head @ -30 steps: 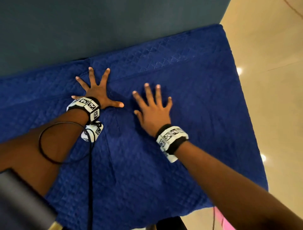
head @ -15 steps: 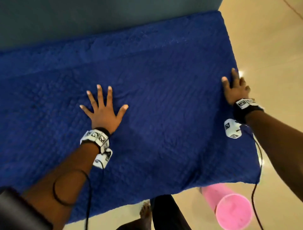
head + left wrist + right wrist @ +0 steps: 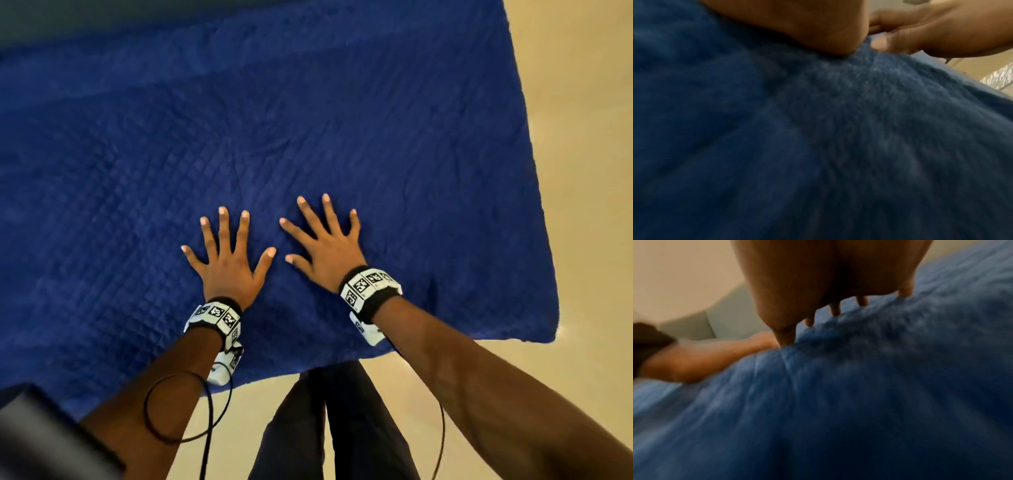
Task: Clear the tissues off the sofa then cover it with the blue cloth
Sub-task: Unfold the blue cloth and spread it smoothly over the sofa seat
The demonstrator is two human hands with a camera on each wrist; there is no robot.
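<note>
Since half a second ago, my right hand [image 3: 328, 253] is lying beside the left near the middle instead of at the right edge. Covering the sofa seat, the quilted royal-blue cloth [image 3: 342, 120] is spreading flat, its near edge hanging toward the beige floor [image 3: 582, 171]. Both my right hand and left hand [image 3: 227, 265] are pressing on it, palms down, fingers splayed apart, gripping nothing. I'm seeing no tissues.

The head view is evenly lit and fairly sharp, with soft shadows under the hands [image 3: 284, 263] and wide-angle bending at the edges. Both wrist views are dim, grainy and motion-blurred, the cloth [image 3: 818, 146] smeared and darkest toward the bottom.
</note>
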